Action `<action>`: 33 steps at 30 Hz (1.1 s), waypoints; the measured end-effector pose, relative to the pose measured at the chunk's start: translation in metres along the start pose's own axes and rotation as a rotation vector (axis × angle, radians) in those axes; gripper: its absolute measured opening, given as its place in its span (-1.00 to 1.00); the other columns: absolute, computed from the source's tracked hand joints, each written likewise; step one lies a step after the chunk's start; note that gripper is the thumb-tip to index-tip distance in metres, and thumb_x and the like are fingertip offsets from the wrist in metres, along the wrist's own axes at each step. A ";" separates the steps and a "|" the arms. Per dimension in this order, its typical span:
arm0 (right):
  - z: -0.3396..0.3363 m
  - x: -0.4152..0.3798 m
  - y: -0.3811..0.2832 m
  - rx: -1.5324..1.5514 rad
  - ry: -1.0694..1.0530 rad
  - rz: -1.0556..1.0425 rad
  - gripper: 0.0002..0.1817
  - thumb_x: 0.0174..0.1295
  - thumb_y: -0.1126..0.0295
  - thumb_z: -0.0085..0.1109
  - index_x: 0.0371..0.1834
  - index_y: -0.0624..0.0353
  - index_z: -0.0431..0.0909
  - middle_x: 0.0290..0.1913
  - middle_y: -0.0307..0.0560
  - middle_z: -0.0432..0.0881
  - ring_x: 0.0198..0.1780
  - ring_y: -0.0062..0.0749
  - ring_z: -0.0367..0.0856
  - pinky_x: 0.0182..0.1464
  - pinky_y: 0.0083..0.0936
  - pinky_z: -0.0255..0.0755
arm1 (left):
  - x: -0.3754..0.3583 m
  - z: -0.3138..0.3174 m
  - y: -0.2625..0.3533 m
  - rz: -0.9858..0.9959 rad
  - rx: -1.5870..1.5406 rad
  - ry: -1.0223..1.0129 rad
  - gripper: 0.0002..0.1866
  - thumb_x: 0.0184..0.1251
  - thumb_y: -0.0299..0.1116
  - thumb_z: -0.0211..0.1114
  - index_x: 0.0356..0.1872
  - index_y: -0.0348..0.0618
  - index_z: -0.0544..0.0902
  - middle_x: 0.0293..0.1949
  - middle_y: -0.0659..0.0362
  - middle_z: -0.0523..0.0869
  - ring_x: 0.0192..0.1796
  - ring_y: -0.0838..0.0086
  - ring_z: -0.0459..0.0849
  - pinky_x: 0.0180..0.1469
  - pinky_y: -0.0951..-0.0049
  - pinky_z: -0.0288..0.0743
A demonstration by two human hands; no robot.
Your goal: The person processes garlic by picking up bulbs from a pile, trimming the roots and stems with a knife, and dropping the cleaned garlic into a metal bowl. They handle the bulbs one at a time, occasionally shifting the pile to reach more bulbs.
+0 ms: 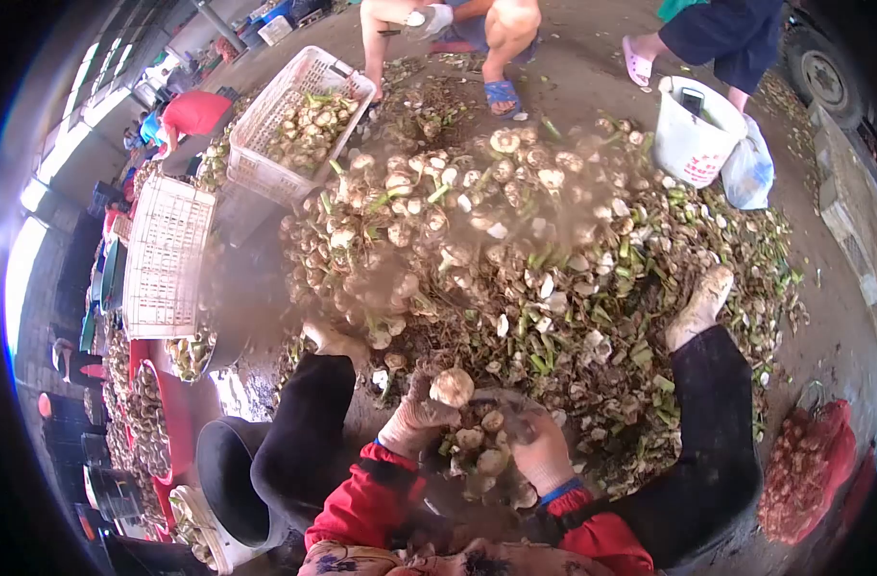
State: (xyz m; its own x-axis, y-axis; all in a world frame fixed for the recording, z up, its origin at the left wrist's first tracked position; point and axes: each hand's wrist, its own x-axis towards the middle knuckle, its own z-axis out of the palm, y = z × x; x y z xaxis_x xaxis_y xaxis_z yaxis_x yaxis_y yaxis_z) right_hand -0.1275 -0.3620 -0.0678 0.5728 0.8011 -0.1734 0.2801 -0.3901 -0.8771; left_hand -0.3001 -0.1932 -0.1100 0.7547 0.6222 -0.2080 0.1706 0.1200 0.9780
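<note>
My left hand (421, 415), in a dirty pale glove and red sleeve, is closed on a round garlic bulb (452, 387) with its cut face up. To its right my right hand (542, 449), also gloved, has its fingers bent around something dark that I cannot make out. Between and below the hands lie several garlic bulbs (492, 462) with stem pieces. Beyond them spreads a large pile of bulbs (400, 182), with green stems and dry skins (553, 355) on its near and right parts.
A white crate (251, 144) with bulbs stands back left, near another white crate (169, 254). A white bucket (688, 144) and plastic bag (748, 173) are back right. A red net sack (803, 470) lies at right. Other people's legs (512, 48) show beyond the pile.
</note>
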 end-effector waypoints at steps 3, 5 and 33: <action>-0.016 -0.007 -0.027 -0.173 -0.075 -0.117 -0.72 -0.12 0.37 0.30 -0.27 0.09 0.59 -0.26 0.03 0.57 -0.17 -0.01 0.57 -0.14 -0.22 0.46 | -0.016 0.027 0.051 -0.283 -0.756 -0.107 -0.50 0.22 -0.27 0.29 0.18 -0.10 0.40 0.11 0.15 0.52 0.16 0.34 0.49 0.20 0.21 0.39; -0.024 -0.011 -0.037 -0.240 -0.176 -0.168 -0.73 -0.14 0.38 0.29 -0.29 0.09 0.59 -0.27 0.03 0.55 -0.17 0.00 0.57 -0.16 -0.22 0.47 | -0.023 0.032 0.060 -0.515 -1.016 -0.181 -0.47 0.19 -0.31 0.29 0.20 -0.04 0.38 0.14 0.20 0.50 0.17 0.37 0.49 0.21 0.15 0.39; -0.023 0.010 0.038 -0.087 0.191 0.339 -0.81 -0.03 0.39 0.18 -0.34 0.21 0.59 -0.39 0.06 0.64 -0.27 0.03 0.60 -0.18 -0.20 0.49 | -0.072 0.078 0.186 -0.526 -1.306 0.028 -0.31 -0.13 -0.45 0.55 0.12 -0.05 0.44 -0.06 0.19 0.62 -0.03 0.45 0.60 0.00 0.30 0.53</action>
State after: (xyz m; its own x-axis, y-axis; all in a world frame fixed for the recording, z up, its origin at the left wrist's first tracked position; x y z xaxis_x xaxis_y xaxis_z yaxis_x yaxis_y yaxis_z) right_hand -0.0937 -0.3786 -0.0923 0.7748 0.5249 -0.3525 0.1104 -0.6612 -0.7420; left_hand -0.2733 -0.2757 0.0861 0.7723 0.2939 -0.5632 -0.2897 0.9519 0.0995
